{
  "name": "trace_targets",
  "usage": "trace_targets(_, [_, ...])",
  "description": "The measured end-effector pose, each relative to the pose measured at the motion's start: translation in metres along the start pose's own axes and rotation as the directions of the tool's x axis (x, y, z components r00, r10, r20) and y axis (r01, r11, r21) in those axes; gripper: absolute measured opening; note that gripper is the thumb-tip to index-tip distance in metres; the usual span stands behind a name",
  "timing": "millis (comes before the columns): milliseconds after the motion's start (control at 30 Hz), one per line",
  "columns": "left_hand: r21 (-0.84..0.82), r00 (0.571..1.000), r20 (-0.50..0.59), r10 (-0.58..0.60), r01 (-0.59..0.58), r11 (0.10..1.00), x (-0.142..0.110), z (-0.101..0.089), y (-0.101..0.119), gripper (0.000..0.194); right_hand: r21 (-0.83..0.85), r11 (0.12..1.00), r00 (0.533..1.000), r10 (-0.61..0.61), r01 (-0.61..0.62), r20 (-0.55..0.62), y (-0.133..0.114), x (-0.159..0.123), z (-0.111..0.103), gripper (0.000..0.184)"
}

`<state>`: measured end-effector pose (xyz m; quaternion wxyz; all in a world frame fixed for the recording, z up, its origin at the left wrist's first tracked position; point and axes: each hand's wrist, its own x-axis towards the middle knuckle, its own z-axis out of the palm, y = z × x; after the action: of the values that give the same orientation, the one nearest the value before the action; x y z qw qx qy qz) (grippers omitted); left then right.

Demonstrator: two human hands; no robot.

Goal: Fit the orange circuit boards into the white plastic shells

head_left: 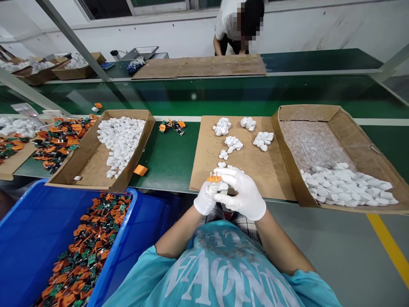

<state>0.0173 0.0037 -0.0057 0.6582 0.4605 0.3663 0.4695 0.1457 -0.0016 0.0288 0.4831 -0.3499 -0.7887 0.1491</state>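
Observation:
Just in front of my body, over the bench's near edge, is an orange plug piece (214,179) with two metal pins pointing up. My left hand (206,200), in a white glove, is closed around it from below. My right hand (241,192), also gloved, reaches in from the right, its index finger at the pins and its thumb lower down by the left fingers. Whatever lies between the palms is hidden. A cardboard sheet (201,157) beyond my hands carries small heaps of white caps (234,143), some right behind my fingers.
To the right, a cardboard box (326,136) holds white oval pieces (348,187). On the left stands another box (89,164) of white caps, above a blue bin (28,221) of orange-and-green assemblies (92,238). An orange piece (140,170) lies nearby. A person (230,30) works across the bench.

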Motion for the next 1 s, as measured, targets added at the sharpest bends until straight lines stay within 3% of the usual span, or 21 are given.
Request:
trace_targets(133, [-0.051,1.0,-0.01,0.019,-0.019,0.998,-0.003,-0.006,-0.001,0.066,-0.052,0.999,0.996,0.008,-0.004,0.087,0.0,0.001,0.0,0.03])
trace_targets(267, [-0.054,0.997,-0.033,0.075,-0.076,0.996,-0.008,-0.01,0.002,0.054,-0.022,0.995,0.991,0.093,-0.095,-0.094,-0.004,-0.006,0.007,0.047])
trace_targets(333, [0.022,0.993,-0.018,0.114,-0.113,0.993,-0.008,-0.011,0.009,0.05,-0.024,0.995,0.977,0.093,-0.1,-0.194,-0.006,-0.009,0.011,0.044])
trace_targets(400, [0.138,0.985,0.006,0.174,-0.173,0.975,-0.007,-0.011,0.016,0.053,-0.069,0.996,0.975,0.043,-0.06,-0.219,-0.007,-0.009,0.012,0.039])
trace_targets(567, [0.349,0.941,0.1,0.323,-0.337,0.874,-0.005,-0.017,0.024,0.05,-0.212,0.975,0.989,-0.098,0.073,-0.11,-0.007,-0.003,0.008,0.033])
trace_targets(667, [0.364,0.953,0.125,0.274,-0.301,0.881,-0.006,-0.022,0.024,0.047,-0.154,0.986,0.992,-0.078,0.062,-0.096,-0.005,-0.002,0.006,0.035])
trace_targets(833, [0.385,0.969,0.193,0.151,-0.217,0.897,-0.006,-0.023,0.026,0.061,-0.131,0.987,0.995,-0.094,0.087,-0.045,-0.001,-0.004,0.006,0.044])
trace_targets(1000, [0.439,0.971,0.224,0.085,-0.178,0.881,-0.002,-0.02,0.036,0.064,-0.114,0.987,0.993,-0.114,0.112,-0.006,0.007,-0.004,0.004,0.033])
